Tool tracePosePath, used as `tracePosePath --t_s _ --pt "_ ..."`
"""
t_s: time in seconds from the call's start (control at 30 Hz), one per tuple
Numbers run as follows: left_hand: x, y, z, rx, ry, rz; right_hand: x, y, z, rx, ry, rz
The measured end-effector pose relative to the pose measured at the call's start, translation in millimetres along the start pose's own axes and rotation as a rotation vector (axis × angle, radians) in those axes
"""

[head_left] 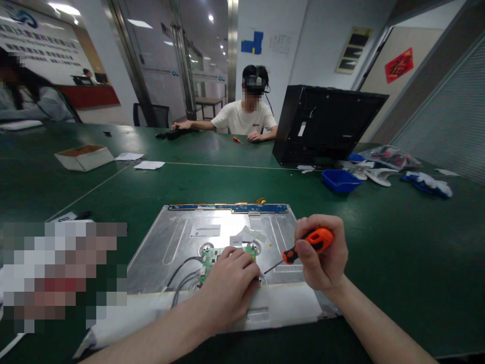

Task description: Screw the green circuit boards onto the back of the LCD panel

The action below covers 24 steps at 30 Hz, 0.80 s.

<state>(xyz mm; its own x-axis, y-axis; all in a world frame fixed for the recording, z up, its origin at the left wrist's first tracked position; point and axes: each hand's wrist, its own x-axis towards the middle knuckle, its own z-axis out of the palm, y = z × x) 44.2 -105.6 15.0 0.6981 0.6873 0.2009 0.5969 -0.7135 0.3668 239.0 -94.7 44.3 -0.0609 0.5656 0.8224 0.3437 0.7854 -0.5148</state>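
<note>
A flat metal-backed display panel (178,242) lies in front of me, with a blue circuit strip (212,208) along its far edge. On its near half sits a green circuit board (209,257), with dark cables (184,280) running from its left side. My left hand (231,278) is closed over this board, its fingers bent down and their tips partly hidden. In my right hand (326,258) is an orange-and-black screwdriver (319,240), gripped by the handle. Its thin shaft slants down left, and the tip is close to my left fingers at the board's right edge.
Across the green table (212,182) sits a person (246,114) in a white shirt. A black monitor housing (326,126) stands at the back right, near a blue tray (341,180) and gloves (428,183). An open box (84,157) lies back left.
</note>
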Motion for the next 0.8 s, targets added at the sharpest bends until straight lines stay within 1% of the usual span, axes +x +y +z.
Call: tracePosePath --t_s 0.13,0.3,0.47,0.8 --pt "0.5 0.3 -1.7 0.001 -0.018 0.018 -11.8 3.3 2.8 -0.001 -0.061 -0.011" --pt "0.5 -0.2 -3.2 0.003 -0.003 0.071 -3.7 -5.7 6.9 -0.076 -0.120 -0.105" --pt "1.0 -1.5 -2.2 0.030 0.009 0.083 3.6 -11.1 8.9 -0.086 -0.124 -0.152" --pt "0.0 -1.4 1.6 0.113 0.053 0.127 0.6 -11.1 12.3 -0.126 -0.138 -0.174"
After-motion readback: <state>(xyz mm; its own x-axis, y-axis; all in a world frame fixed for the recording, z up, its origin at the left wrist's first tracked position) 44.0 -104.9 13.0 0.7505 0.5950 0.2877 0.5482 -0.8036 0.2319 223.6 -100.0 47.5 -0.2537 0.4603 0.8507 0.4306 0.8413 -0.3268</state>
